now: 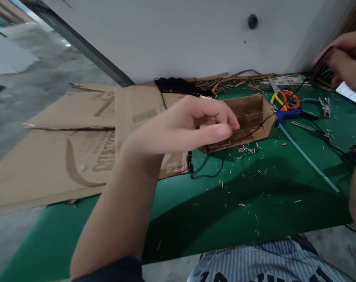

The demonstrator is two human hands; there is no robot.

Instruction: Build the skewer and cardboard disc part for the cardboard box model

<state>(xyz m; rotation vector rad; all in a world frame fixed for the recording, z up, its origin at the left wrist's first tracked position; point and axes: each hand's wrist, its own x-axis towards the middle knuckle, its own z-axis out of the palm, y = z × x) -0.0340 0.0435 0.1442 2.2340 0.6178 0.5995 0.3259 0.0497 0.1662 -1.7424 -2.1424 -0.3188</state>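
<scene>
A thin black cord (301, 86) stretches diagonally between my two hands. My left hand (192, 125), in the middle of the view, is pinched with thumb and fingertips around the cord; a loose loop hangs below it onto the green table. At the upper right my right hand (346, 58), partly cut off by the frame edge, is closed on the other stretch of the cord. Under the cord and behind my left hand lies a small open cardboard tray (251, 107), with fine pale threads across its inside. My left hand hides part of this tray.
Yellow-and-red scissors (289, 101), a blue glue gun (288, 114) with a clear glue stick (309, 158), tweezers (309, 128) and pliers (324, 106) lie right. Large cardboard (86, 156) covers the left. Black yarn (176, 85) and cardboard strips (239, 80) line the wall. Shavings litter the green table (271, 188).
</scene>
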